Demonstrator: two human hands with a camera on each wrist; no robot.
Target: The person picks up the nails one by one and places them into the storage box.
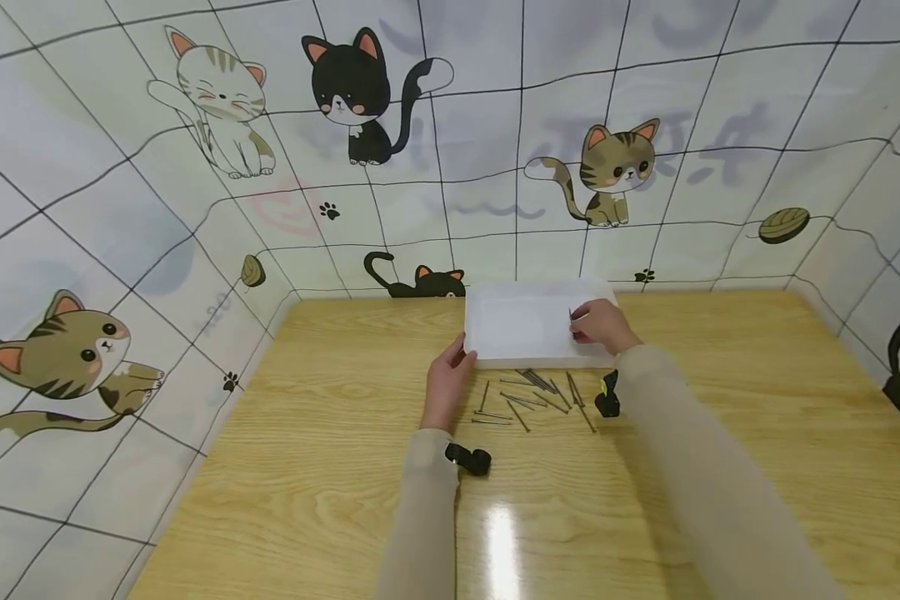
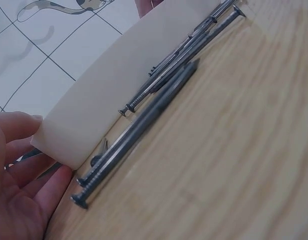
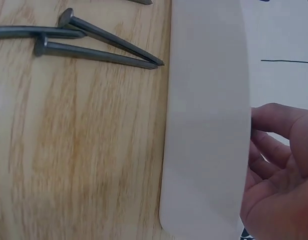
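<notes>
A shallow white tray (image 1: 544,363) stands at the back of the table. My left hand (image 1: 447,385) holds its front left corner, the thumb on the rim and the fingers against the side, as the left wrist view shows. Over the tray's right part, my right hand (image 1: 602,323) pinches a thin dark nail (image 1: 570,315), mostly hidden by the fingers. In the right wrist view that hand (image 3: 281,160) is behind the tray's front wall (image 3: 209,125). Several loose steel nails (image 1: 521,400) lie scattered before the tray, some crossing each other; their flat heads show in the left wrist view.
The wooden table (image 1: 330,500) reaches back to a wall (image 1: 487,242) with a cat-print covering. Black wrist cameras sit on both sleeves, the right one (image 1: 607,396) close beside the nails and the left one (image 1: 468,459) nearer the front.
</notes>
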